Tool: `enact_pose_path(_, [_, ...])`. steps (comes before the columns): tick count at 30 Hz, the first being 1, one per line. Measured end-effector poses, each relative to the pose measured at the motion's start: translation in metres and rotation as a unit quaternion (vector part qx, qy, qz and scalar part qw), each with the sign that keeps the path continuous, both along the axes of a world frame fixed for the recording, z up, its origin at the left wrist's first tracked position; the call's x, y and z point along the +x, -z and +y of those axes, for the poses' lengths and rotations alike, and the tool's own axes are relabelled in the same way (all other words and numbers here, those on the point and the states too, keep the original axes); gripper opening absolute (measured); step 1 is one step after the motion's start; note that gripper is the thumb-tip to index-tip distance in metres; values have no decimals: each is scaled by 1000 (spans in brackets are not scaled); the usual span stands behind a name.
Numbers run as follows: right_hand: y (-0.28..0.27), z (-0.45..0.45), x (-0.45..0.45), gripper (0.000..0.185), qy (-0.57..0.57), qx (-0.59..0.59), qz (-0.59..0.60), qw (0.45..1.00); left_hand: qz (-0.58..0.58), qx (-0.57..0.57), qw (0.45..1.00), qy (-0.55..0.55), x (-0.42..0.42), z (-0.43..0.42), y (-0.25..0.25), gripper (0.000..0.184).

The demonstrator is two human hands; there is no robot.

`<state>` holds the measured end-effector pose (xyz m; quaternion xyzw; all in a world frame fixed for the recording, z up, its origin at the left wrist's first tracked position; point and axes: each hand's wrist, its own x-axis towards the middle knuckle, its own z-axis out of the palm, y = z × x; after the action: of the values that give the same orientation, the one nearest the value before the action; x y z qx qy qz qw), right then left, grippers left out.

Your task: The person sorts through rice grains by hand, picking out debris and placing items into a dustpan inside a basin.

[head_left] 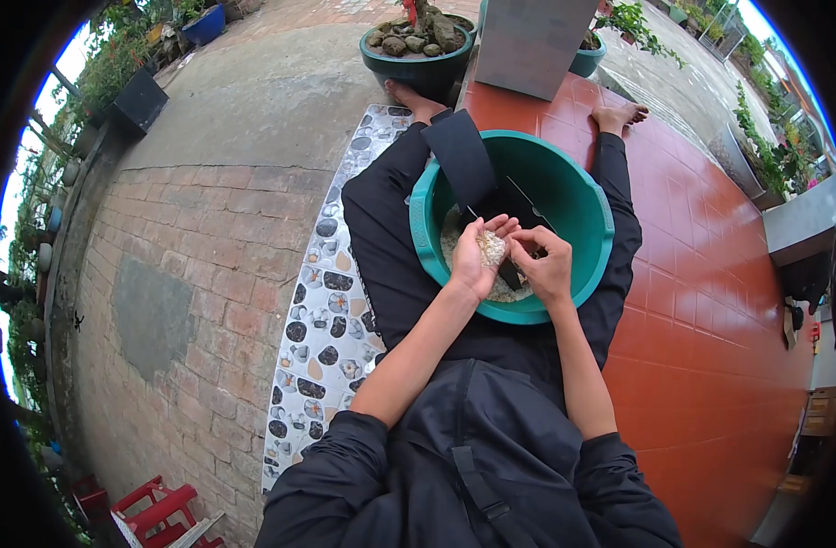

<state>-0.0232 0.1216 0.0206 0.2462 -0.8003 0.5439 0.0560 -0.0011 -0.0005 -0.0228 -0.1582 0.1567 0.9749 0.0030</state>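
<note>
My left hand (476,258) is cupped palm up over a green plastic basin (599,247). In its palm lies a small heap of pale, yellowish rice grains (491,247). Close beside the heap is my right hand (542,262), its thumb and fingertips pinched together; whatever is between them is too small to make out. More pale grains (452,239) lie in the basin below, partly hidden by the hands and shadow. The basin sits between my legs. A dark flat panel (462,157) hangs over its far left rim.
Glossy red tiles (683,365) extend on the right, with a pebble-patterned strip (313,352) along the left edge. Beyond that is brick paving (208,237). A potted plant with stones (413,55) and a grey pillar (535,46) stand ahead. A red plastic stool (157,511) is at lower left.
</note>
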Motion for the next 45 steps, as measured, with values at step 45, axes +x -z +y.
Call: enact_pose_path(45, [35,13,-3,26,-123,304,-116,937,-96,1,992,-75,-3,-7,6,39])
